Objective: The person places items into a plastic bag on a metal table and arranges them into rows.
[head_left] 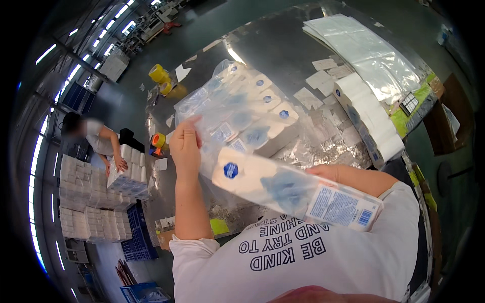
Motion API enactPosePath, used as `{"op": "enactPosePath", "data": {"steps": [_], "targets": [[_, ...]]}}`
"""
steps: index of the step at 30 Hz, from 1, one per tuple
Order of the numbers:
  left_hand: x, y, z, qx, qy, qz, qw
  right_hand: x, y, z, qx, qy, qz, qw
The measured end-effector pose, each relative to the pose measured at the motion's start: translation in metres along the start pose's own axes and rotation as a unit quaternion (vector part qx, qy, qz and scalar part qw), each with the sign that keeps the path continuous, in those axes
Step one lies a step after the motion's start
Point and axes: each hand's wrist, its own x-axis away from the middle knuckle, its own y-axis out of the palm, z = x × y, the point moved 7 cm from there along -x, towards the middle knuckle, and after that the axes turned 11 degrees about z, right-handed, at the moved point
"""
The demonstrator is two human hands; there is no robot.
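Head view, progress: several wrapped tissue packs already sit inside the clear plastic bag [230, 108]; one pack [298, 189] is only at its mouth.
Left hand [185, 144]: fingers pinched on the bag's edge.
Right hand [323, 171]: mostly hidden behind the pack; closure cannot be told.
Pack position: between both hands, above the steel table [283, 45].

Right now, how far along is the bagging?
Done: packs already sit inside the clear bag on the metal table. In hand: the left hand pinches the bag's open edge; the right hand, mostly hidden, holds a wrapped pack at the mouth. Left: that pack is still outside, more rolls wait at the right, and the bag is unsealed.
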Motion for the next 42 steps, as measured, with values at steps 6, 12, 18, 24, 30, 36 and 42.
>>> {"op": "enactPosePath", "data": {"steps": [6,12,18,24,30,36,42], "targets": [[0.068,0.013,0.057,-0.006,0.115,-0.138,0.984,-0.033,0.024,0.011,0.015,0.008,0.005,1.0],[0.063,0.04,0.047,0.031,0.083,-0.141,0.986,-0.152,0.041,-0.036,-0.22,0.001,0.066,0.973],[0.108,0.089,0.007,0.014,0.01,-0.353,0.935,-0.188,0.035,0.043,0.364,0.016,0.016,0.931],[0.149,0.109,-0.019,0.094,-0.019,-0.47,0.877,-0.224,0.061,0.066,0.307,0.051,0.113,0.944],[0.154,0.122,-0.051,0.061,-0.068,-0.412,0.907,-0.291,0.081,0.008,0.172,-0.135,0.013,0.976],[0.16,0.112,-0.093,-0.003,-0.07,-0.333,0.94,-0.201,0.012,0.042,0.387,-0.085,-0.024,0.918],[0.124,0.084,-0.127,-0.095,-0.087,-0.218,0.967,-0.017,-0.096,-0.012,0.501,0.101,-0.015,0.859]]}}
